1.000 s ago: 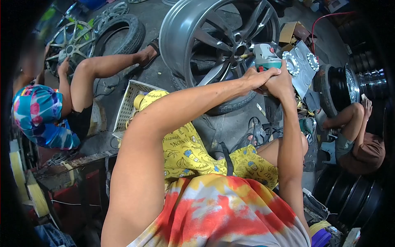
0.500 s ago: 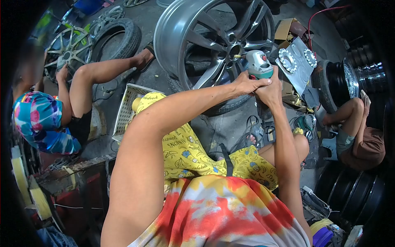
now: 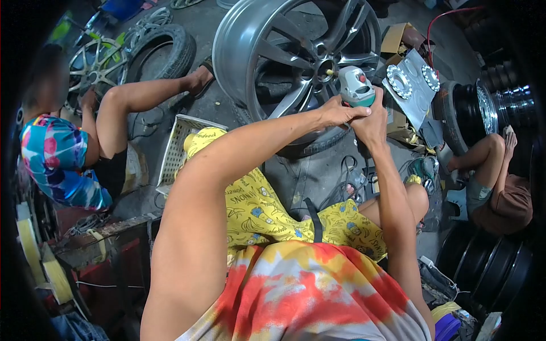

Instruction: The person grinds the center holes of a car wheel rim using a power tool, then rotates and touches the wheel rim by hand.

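Both my hands are wrapped around a grey and teal power grinder (image 3: 356,85) with a small yellow tip at its front. My left hand (image 3: 336,112) grips its near left side, and my right hand (image 3: 372,118) closes round the rear. Directly ahead stands a large grey alloy wheel rim (image 3: 236,54) with split spokes, its face turned toward me. The yellow tip is at the hub in the middle of the rim; whether it touches the metal I cannot tell. Behind and below the rim, a black tyre (image 3: 318,146) shows.
A person (image 3: 62,162) on the left sits by another spoked wheel (image 3: 94,71) and a tyre (image 3: 162,54). A cream plastic crate (image 3: 170,150) is near my left knee. On the right are a metal sheet (image 3: 412,91), a cardboard box (image 3: 393,40), cables and another person (image 3: 503,199).
The grinder has shifted very slightly, its tip now a little higher at the hub. On the left, the other person's hand has moved lower by the spoked wheel.
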`<state>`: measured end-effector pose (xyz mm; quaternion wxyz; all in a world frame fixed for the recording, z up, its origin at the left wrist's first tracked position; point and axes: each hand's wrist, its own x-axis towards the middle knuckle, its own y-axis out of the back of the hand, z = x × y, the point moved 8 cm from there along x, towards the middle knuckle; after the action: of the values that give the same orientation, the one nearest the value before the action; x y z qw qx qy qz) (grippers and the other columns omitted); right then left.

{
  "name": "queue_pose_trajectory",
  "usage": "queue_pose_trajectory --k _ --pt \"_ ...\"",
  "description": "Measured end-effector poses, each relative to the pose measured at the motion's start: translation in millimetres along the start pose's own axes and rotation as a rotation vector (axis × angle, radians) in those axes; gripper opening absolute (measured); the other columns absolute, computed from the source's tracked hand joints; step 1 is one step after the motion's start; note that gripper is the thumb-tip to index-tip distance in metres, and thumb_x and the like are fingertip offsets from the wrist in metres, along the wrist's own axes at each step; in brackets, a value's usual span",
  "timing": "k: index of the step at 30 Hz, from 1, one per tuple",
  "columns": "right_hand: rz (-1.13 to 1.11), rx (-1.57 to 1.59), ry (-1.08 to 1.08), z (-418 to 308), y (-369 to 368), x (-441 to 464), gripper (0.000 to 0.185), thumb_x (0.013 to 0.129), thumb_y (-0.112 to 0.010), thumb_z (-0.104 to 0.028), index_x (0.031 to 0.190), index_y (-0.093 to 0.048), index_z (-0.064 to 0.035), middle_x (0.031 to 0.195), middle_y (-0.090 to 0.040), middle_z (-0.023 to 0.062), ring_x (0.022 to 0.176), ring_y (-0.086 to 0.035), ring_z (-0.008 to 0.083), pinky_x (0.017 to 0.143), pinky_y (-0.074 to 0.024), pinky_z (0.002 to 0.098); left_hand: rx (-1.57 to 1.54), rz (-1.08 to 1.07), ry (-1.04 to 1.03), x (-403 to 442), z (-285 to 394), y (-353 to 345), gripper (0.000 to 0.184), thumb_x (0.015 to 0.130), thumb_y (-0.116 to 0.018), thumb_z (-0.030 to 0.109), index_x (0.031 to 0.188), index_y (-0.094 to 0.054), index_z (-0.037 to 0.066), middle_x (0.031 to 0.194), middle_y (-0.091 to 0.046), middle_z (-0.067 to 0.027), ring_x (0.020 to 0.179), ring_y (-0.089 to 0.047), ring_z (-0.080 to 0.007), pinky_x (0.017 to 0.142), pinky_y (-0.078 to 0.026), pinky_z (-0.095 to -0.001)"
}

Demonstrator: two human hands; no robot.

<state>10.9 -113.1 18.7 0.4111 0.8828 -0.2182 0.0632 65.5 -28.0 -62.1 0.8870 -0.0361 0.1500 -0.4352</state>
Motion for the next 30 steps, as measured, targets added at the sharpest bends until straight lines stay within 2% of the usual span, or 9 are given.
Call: queue_pose_trajectory --k 4,10,14,17,23,26,30 --pt "0.066 -0.008 0.092 -10 4 5 0.072 0.069 -0.084 -0.007 0.128 -0.044 -0.0078 0.098 -0.072 0.0273 0.098 -0.069 0.0497 0.08 -0.0554 0.0517 -0.021 -0.023 -0.051 -1 16 3 0.087 0.079 -0.085 0.055 0.14 -0.051 0.002 0.12 -0.064 -0.0126 0.099 -0.067 -0.0205 0.082 -0.057 -0.0353" --pt "0.015 -0.041 -0.006 -6 -1 -4 0.07 0.069 -0.084 -0.007 0.127 -0.045 -0.0074 0.096 -0.072 0.0275 0.096 -0.069 0.0501 0.08 -0.0554 0.0523 0.059 0.021 -0.02 -3 -1 3 0.084 0.082 -0.082 0.055 0.141 -0.051 0.004 0.123 -0.064 -0.0126 0.106 -0.068 -0.0229 0.087 -0.059 -0.036" --pt "0.066 0.011 0.071 -9 7 4 0.066 0.071 -0.083 -0.009 0.125 -0.046 -0.0067 0.096 -0.072 0.0278 0.096 -0.07 0.0497 0.08 -0.0558 0.0523 0.016 -0.066 -0.001 0 11 -2 0.086 0.081 -0.082 0.056 0.142 -0.051 0.004 0.124 -0.064 -0.0136 0.105 -0.068 -0.0226 0.086 -0.059 -0.0352" --pt "0.063 0.038 0.101 -11 6 7 0.064 0.072 -0.083 -0.011 0.124 -0.046 -0.0063 0.096 -0.073 0.0278 0.096 -0.07 0.0502 0.08 -0.0557 0.0516 0.012 -0.004 -0.036 11 0 4 0.086 0.08 -0.082 0.058 0.139 -0.053 0.004 0.117 -0.066 -0.0115 0.096 -0.067 -0.019 0.079 -0.056 -0.0315" --pt "-0.067 0.075 -0.139 13 4 2 0.06 0.073 -0.079 -0.019 0.122 -0.047 -0.0051 0.101 -0.072 0.0286 0.104 -0.069 0.0495 0.087 -0.0545 0.0488 0.139 0.16 0.012 -2 4 0 0.09 0.078 -0.08 0.063 0.137 -0.053 0.0 0.111 -0.067 -0.0109 0.091 -0.066 -0.018 0.074 -0.053 -0.0303" --pt "-0.087 0.16 -0.167 45 -5 13 0.058 0.074 -0.077 -0.019 0.123 -0.048 -0.005 0.101 -0.072 0.0283 0.105 -0.069 0.0494 0.088 -0.0541 0.0479 0.218 0.201 -0.001 -8 17 -5 0.086 0.081 -0.076 0.063 0.136 -0.054 0.0 0.109 -0.067 -0.0114 0.089 -0.066 -0.0177 0.071 -0.053 -0.0316" --pt "-0.061 0.007 -0.135 17 8 16 0.061 0.077 -0.076 -0.019 0.128 -0.044 -0.0061 0.1 -0.071 0.0312 0.104 -0.067 0.0521 0.088 -0.0532 0.0524 0.1 0.157 0.005 -10 26 -9 0.083 0.084 -0.073 0.063 0.134 -0.054 0.0 0.111 -0.068 -0.0137 0.094 -0.068 -0.0211 0.073 -0.058 -0.0342"
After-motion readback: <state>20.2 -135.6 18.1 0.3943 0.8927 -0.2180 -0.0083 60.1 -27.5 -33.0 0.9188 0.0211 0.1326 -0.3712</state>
